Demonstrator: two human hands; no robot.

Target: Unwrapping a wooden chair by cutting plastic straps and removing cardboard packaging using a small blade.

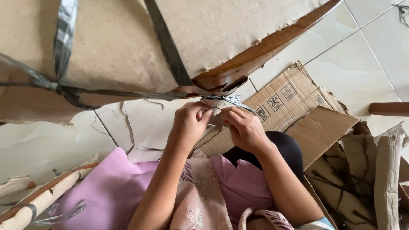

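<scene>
Nearest to me is my lap, pink cloth (115, 187) over my knees, and both forearms run up from it to the work. My left hand (189, 121) is closed, fingertips pinched on the grey plastic string (230, 100) right where it knots under the corner of the wooden piece (264, 49). My right hand (245, 127) is closed too, gripping something pale and flat beside the knot; I cannot tell what it is. The two hands almost touch.

To do this well, I judge I should keep the left pinch close to the knot so the string stays taut, and work in small pulls toward myself, not sideways, since the wood's corner sits just above my knuckles and could scrape them.

The string runs left from the knot along the edge of the brown paper wrapping (128, 42), where it crosses another band at a second knot (57, 87). That wrapped piece hangs over my hands, so there is little room upward.

To my right lies torn cardboard (298, 106), flat on the tiled floor (375, 51), with more crumpled paper heaped beyond it. To my left a wrapped stick (42, 198) lies near my knee. The bare tiles below the wrapping, left of my hands, give the most open room.
</scene>
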